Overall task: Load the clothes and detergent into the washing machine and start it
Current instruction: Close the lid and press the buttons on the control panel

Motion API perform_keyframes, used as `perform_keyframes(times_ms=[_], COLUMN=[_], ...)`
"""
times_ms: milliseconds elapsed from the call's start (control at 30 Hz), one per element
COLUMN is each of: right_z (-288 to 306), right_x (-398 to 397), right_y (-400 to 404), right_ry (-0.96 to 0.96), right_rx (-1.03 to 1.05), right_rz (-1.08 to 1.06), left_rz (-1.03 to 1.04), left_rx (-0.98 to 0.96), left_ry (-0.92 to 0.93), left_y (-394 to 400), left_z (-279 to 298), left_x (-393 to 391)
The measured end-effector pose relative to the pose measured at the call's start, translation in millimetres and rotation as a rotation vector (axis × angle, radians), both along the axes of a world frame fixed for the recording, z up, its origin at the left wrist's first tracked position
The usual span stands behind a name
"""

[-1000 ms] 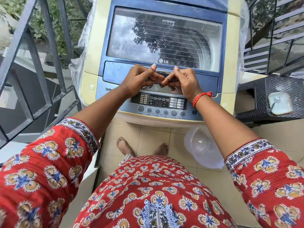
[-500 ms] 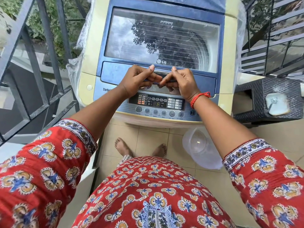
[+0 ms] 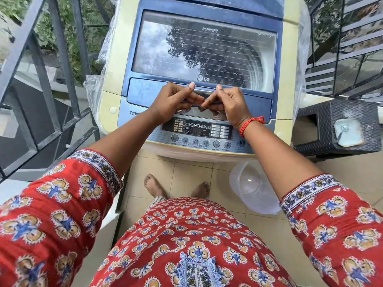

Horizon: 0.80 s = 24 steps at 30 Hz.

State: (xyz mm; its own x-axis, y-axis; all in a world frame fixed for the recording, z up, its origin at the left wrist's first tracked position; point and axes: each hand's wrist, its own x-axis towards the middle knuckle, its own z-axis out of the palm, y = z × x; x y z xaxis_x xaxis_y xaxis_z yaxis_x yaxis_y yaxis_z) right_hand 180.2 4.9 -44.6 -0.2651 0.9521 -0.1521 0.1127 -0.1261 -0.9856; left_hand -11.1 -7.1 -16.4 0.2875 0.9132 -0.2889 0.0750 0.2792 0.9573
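Note:
A cream and blue top-loading washing machine stands in front of me, its glass lid down and reflecting sky and a tree. My left hand and my right hand sit side by side at the lid's front edge, fingers curled under the lid handle and thumbs on top of it. Just below my hands the control panel is lit, with a row of round buttons under the display. No clothes or detergent are in view.
A clear plastic tub sits on the tiled floor by my right foot. A dark woven stool with a pale object on top stands to the right. Metal railing runs along the left, and stairs rise at the far right.
My hands stay on the lid handle in the same grip. The lid has not visibly lifted; only the camera shifts slightly.

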Motion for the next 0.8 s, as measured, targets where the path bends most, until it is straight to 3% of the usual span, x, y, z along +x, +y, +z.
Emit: perform_keyframes(times_ms=[800], right_z=[-0.6], right_x=[0.6], right_y=[0.2], right_ry=[-0.017], right_rx=[0.009], right_rz=[-0.005], left_rz=[0.010], left_rx=[-0.003], left_ry=[-0.008], left_y=[-3.5], left_z=[1.9], left_x=[-0.6])
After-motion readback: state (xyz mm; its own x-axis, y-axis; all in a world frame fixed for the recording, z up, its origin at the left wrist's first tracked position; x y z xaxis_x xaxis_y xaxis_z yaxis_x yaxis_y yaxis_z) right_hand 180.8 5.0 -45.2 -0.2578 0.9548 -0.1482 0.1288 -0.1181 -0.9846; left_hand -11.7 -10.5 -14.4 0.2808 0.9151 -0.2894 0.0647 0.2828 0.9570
